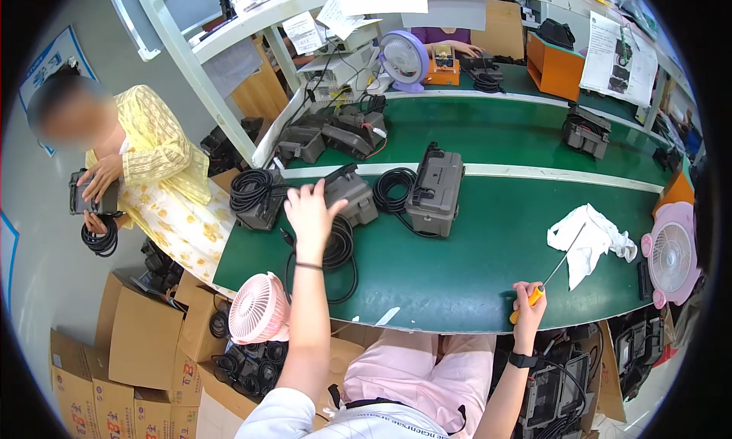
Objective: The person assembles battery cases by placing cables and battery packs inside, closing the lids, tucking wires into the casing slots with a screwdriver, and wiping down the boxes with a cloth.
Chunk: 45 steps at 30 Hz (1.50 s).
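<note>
My left hand [308, 216] reaches across the bench with its fingers spread. It is beside or on the near-left side of a dark grey plastic box [353, 195]; contact is hard to tell. A coiled black cable [341, 248] lies just below that box, partly behind my forearm. My right hand [528, 308] is closed around the yellow handle of a screwdriver [537, 295] at the bench's front edge. The screwdriver's long shaft points up and right over a crumpled white cloth [587, 237]. Another grey box [437, 191] stands upright in the middle, with a black cable coil [394, 190] beside it.
A grey box with coiled cable [258, 199] sits at the bench's left end. Two pink fans [259, 308] [672, 245] flank me. A co-worker in yellow [156, 138] stands left, holding a box. Cardboard boxes [145, 347] stand on the floor. Another person works across the bench.
</note>
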Motion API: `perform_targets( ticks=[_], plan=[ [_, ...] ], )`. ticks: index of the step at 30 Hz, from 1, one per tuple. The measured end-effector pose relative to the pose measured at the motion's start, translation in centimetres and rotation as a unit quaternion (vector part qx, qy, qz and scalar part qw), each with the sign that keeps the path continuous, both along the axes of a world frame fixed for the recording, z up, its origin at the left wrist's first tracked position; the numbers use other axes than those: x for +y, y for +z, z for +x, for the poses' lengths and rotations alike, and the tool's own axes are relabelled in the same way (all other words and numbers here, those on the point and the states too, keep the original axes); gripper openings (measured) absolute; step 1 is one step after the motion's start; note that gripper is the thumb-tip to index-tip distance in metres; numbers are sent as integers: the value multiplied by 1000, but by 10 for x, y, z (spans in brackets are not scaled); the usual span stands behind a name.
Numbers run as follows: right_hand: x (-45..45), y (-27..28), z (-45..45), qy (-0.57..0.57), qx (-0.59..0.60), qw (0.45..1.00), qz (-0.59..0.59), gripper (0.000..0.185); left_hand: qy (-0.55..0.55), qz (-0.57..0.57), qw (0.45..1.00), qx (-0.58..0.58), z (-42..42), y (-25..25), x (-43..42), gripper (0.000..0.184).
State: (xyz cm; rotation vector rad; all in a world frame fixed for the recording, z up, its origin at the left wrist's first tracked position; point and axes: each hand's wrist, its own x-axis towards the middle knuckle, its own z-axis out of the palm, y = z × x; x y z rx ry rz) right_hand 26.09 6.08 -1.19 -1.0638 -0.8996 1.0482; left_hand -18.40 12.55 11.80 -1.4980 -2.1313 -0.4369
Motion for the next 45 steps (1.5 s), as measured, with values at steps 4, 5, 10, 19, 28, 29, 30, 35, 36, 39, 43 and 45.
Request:
perform_targets(
  ticks=[4, 5, 10, 19, 28, 29, 30, 35, 36, 39, 43, 45],
  plan=[
    [0, 1, -1, 2, -1, 1000, -3, 22, -21, -110, 985, -129, -54, 8, 41, 51],
    [0, 1, -1, 5, -1, 1000, -3, 22, -44, -140, 976, -159, -60, 21, 48, 50],
    [1, 1, -1, 10, -2, 1000, 2, 22, -15, -337, 930, -147, -115, 33, 109, 73],
    [3, 0, -2, 9, 7, 1000, -2, 21, -39, -233, 971, -34, -152, 3, 110, 34],
    [3, 5, -2, 17, 9, 1000, -5, 24, -227, -313, 840, -382, -96, 67, 72, 55],
    [3, 4, -2, 15, 9, 1000, -5, 24, -277, -322, 815, -395, -106, 59, 73, 57],
    [4, 4, -2, 14, 8, 1000, -6, 25, -326, -331, 787, -407, -120, 50, 77, 59],
    [3, 3, -1, 14, 8, 1000, -12, 25, -343, -331, 860, -180, -122, 39, 73, 76],
    [3, 3, -1, 15, 7, 1000, -10, 25, -321, -325, 873, -172, -115, 39, 72, 74],
    [4, 2, -1, 14, 9, 1000, -1, 24, -300, -262, 903, -163, -102, 26, 68, 72],
    [3, 4, -2, 12, 18, 1000, 2, 24, -279, -246, 902, -219, -121, 15, 79, 64],
    [1, 5, -2, 13, 12, 1000, 0, 24, -257, -241, 907, -230, -133, 15, 81, 64]
  ],
)
